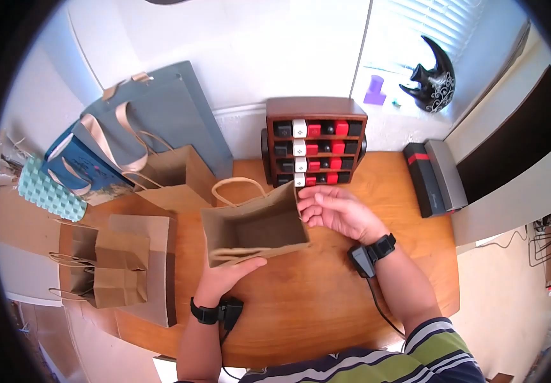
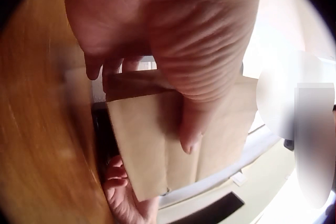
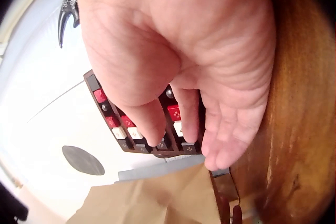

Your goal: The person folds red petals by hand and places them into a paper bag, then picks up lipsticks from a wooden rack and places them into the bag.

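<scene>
Where the paper bag (image 1: 259, 230) is: up over the wooden table (image 1: 288, 300), between both hands, tilted so the head view looks right into its mouth.
Left hand (image 1: 224, 277): got hold of it, thumb pressed along the near outer side, fingers partly hidden behind the paper.
Right hand (image 1: 336, 214): by the bag's right edge, fingers loosely bent and slightly spread; can't tell if the tips touch it.
Rack (image 1: 317, 106): dark wood with little red, white and black boxes, just beyond the bag.
Table's left end: folded paper bags (image 1: 122, 274) on a flat cardboard box (image 1: 165, 287).
</scene>
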### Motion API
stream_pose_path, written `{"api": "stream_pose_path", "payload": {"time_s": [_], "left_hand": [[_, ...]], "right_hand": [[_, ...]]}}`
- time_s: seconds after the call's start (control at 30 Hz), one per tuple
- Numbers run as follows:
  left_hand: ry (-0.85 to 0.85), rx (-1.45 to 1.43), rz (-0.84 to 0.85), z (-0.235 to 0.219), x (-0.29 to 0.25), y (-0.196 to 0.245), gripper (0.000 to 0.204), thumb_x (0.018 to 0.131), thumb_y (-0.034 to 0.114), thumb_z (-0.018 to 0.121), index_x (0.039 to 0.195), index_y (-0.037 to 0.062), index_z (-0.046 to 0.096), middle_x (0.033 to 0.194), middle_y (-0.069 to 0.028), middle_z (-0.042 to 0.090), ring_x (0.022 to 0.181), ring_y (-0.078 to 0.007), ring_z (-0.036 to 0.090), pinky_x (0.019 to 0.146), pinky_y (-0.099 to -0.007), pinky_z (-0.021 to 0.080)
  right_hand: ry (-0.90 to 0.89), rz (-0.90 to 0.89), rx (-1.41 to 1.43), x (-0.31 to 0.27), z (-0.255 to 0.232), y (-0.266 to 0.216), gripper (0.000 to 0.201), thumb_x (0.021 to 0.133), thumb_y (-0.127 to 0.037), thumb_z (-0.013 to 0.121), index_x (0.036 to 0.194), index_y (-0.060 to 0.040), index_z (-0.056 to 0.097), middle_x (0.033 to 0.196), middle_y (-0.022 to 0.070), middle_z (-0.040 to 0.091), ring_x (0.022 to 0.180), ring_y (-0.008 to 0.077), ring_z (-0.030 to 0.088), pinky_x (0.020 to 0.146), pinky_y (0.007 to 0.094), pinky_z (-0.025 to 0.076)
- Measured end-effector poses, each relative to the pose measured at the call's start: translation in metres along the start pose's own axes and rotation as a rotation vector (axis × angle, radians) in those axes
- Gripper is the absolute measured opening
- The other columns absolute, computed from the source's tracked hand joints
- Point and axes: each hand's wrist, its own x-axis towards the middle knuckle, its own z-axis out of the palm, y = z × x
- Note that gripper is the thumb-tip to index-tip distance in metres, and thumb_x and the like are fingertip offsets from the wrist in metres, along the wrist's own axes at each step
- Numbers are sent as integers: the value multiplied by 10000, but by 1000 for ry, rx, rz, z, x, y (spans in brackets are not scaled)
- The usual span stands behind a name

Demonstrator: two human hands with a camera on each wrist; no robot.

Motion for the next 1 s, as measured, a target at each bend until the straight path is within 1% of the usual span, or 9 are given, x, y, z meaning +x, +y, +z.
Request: {"api": "stream_pose_path", "payload": {"time_s": [0.03, 0.07, 0.17, 0.27, 0.33, 0.43, 0.5, 0.77, 1.0], "left_hand": [[0, -27, -11, -3, 1, -6, 644, 776, 68, 932, 1316, 7, 586, 1281, -88, 683, 1175, -179, 648, 1030, -352, 530], [81, -18, 146, 0, 1, -8, 380, 816, 68, 902, 1144, 4, 721, 1108, -29, 736, 1003, -147, 672, 893, -309, 551], [72, -71, 108, -3, 5, -4, 385, 815, 65, 902, 1148, 4, 717, 1119, -29, 734, 1015, -145, 669, 891, -310, 551], [58, -51, 146, -5, 9, -11, 419, 816, 58, 900, 1182, 6, 702, 1143, -34, 729, 1034, -147, 668, 897, -311, 552], [8, -100, 107, -6, 13, -16, 686, 800, 40, 907, 1352, 24, 500, 1291, -61, 629, 1176, -165, 606, 998, -335, 521], [-28, -38, 122, -11, 18, -23, 901, 786, 26, 911, 1466, 51, 320, 1383, -76, 549, 1272, -186, 559, 1066, -356, 495], [-32, -12, 132, -10, 18, -25, 933, 780, 25, 914, 1479, 55, 298, 1392, -77, 539, 1286, -190, 551, 1078, -361, 487], [-56, -43, 106, -5, 16, -12, 905, 763, 39, 932, 1489, 38, 390, 1399, -79, 566, 1296, -177, 553, 1088, -354, 479], [-62, -51, 98, -5, 16, -11, 898, 760, 52, 938, 1474, 39, 393, 1391, -76, 570, 1290, -176, 557, 1084, -351, 480]], "right_hand": [[4, -1, -8, 0, 1, -1, 362, 1067, -201, 622, 1338, 36, 591, 1175, 134, 708, 989, 203, 709, 893, 342, 584], [13, 1, -11, -1, 2, 1, 361, 1064, -197, 626, 1338, 35, 591, 1173, 133, 708, 987, 201, 709, 892, 341, 584], [21, -1, -14, -1, 3, 0, 360, 1056, -190, 640, 1336, 32, 594, 1162, 131, 711, 977, 195, 711, 892, 339, 585], [36, 0, -23, -3, 6, 1, 359, 1055, -193, 643, 1332, 31, 598, 1156, 130, 713, 973, 191, 710, 889, 339, 585], [38, -1, -30, -2, 5, 0, 357, 1056, -195, 643, 1330, 31, 600, 1150, 129, 714, 972, 189, 709, 887, 339, 585], [31, 2, -28, -2, 5, -1, 353, 1059, -194, 639, 1329, 30, 601, 1148, 125, 713, 972, 186, 708, 883, 338, 584], [34, -4, -31, -2, 6, 0, 351, 1059, -194, 638, 1329, 29, 602, 1148, 123, 713, 973, 186, 707, 883, 337, 584], [19, -6, -16, 0, 2, 2, 348, 1061, -193, 635, 1328, 27, 603, 1151, 123, 713, 972, 188, 709, 886, 338, 585], [29, -3, -12, -1, 3, 0, 346, 1062, -185, 631, 1327, 35, 602, 1143, 124, 719, 965, 186, 715, 886, 335, 588]]}}
